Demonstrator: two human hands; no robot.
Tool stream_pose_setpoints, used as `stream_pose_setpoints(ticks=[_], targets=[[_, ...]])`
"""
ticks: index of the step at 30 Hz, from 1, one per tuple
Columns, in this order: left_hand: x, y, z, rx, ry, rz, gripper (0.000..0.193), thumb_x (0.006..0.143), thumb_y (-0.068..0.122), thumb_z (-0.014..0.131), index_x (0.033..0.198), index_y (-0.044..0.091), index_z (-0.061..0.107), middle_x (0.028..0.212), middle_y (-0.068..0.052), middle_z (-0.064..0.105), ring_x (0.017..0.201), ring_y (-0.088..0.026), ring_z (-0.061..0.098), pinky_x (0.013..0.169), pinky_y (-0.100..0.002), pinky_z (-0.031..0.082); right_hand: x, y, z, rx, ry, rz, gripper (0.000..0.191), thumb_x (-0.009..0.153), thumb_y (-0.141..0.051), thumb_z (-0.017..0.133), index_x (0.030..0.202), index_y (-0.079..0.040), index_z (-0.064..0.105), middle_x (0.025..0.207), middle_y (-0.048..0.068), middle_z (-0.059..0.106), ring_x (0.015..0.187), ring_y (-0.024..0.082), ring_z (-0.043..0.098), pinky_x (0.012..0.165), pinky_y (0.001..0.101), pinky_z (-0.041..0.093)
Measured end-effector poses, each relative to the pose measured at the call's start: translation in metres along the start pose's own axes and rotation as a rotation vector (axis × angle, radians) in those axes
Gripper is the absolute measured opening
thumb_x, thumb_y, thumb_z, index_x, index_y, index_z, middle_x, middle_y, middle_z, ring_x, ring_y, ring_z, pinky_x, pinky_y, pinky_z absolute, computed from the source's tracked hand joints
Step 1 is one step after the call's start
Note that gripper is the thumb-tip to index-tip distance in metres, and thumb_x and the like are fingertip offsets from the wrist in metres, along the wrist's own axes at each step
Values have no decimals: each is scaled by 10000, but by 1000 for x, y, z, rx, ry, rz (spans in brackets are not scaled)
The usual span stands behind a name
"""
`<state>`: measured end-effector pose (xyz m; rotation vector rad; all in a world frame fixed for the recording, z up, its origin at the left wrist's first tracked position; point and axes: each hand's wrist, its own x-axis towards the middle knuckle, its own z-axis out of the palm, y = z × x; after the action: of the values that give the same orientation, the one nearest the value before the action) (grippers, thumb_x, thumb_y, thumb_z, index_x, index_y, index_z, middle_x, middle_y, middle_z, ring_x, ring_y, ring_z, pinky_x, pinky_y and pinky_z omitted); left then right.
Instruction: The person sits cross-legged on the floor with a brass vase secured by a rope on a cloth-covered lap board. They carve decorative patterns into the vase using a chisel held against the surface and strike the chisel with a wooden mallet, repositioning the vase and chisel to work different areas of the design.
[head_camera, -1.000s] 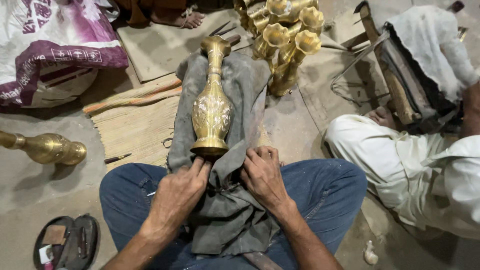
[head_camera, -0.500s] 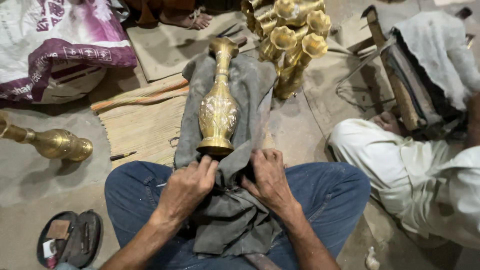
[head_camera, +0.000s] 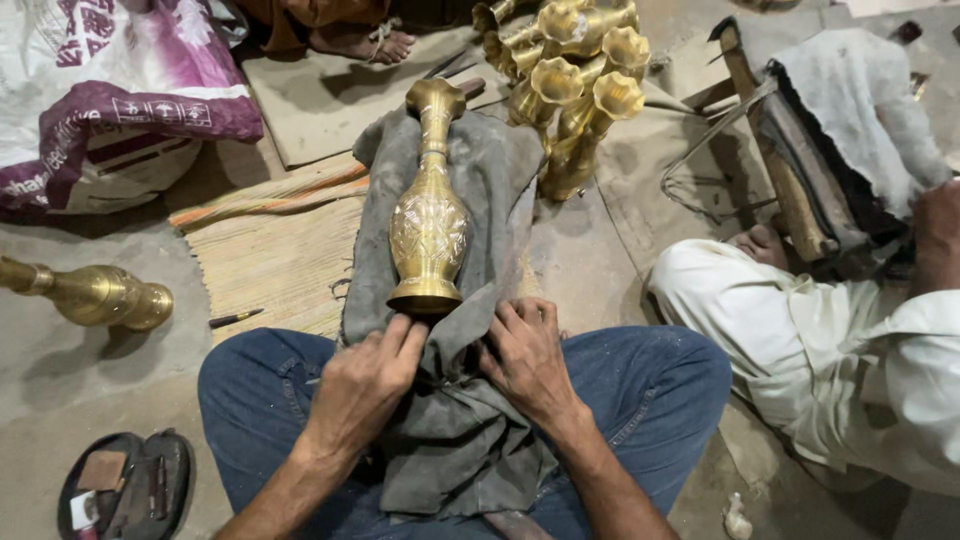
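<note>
An engraved brass vase (head_camera: 429, 215) lies on its side on a grey cloth (head_camera: 495, 180) that drapes over my lap, its foot towards me. My left hand (head_camera: 362, 385) grips a fold of the cloth just below the vase's foot. To the right of the foot, my right hand (head_camera: 526, 358) presses on the cloth with its fingers curled into it. Both of my knees are in blue jeans.
A stack of brass vases (head_camera: 568, 80) stands beyond the cloth. Another brass vase (head_camera: 95, 294) lies at the left on the floor. A woven mat (head_camera: 280, 255), a purple-and-white sack (head_camera: 110, 90), a small tool tray (head_camera: 125, 487), and a seated person in white (head_camera: 840, 350) surround me.
Both hands have kept their hold on the cloth near the vase's foot; the left fingers shifted slightly. The view has drifted a little.
</note>
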<state>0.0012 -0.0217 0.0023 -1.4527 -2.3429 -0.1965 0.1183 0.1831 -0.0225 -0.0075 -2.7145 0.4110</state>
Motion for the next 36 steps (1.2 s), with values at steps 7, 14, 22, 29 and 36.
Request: stream_pose_setpoints(ticks=[7, 14, 22, 29, 36], targets=[[-3, 3, -7, -21, -35, 5, 409, 827, 124, 621, 1228, 79, 688, 1078, -30, 698, 699, -128, 667, 548, -257, 547, 0, 1, 3, 30, 5, -1, 453, 784, -202, 751, 1172, -11, 614, 1234, 152, 603, 1166, 361, 524, 1033, 515, 365], [6, -5, -1, -34, -9, 85, 441, 807, 159, 632, 1242, 116, 690, 923, 3, 656, 689, -147, 654, 542, -291, 540, 2, 1, 1, 121, 40, -4, 555, 731, -211, 776, 1187, 51, 599, 1196, 189, 584, 1120, 395, 500, 979, 522, 363], [8, -9, -7, -48, -38, 101, 383, 820, 139, 638, 1201, 127, 681, 951, -13, 663, 686, -140, 656, 548, -291, 541, 1, 3, 4, 57, 42, 1, 464, 778, -195, 785, 1192, -58, 625, 1216, 105, 600, 1163, 331, 519, 1041, 487, 374], [0, -2, 1, -35, -22, 8, 363, 815, 143, 643, 1174, 126, 698, 1024, 28, 700, 712, -125, 652, 563, -280, 542, 3, -3, -3, 49, -16, -11, 487, 741, -220, 783, 1163, -27, 634, 1190, 132, 613, 1135, 347, 514, 1014, 502, 363], [2, 4, 10, 14, 89, -38, 281, 832, 166, 648, 1106, 127, 702, 1033, 17, 705, 745, -129, 649, 577, -277, 528, 7, -6, -5, 48, -71, 45, 489, 733, -288, 755, 1109, -7, 620, 1115, 131, 601, 1131, 353, 523, 1005, 517, 367]])
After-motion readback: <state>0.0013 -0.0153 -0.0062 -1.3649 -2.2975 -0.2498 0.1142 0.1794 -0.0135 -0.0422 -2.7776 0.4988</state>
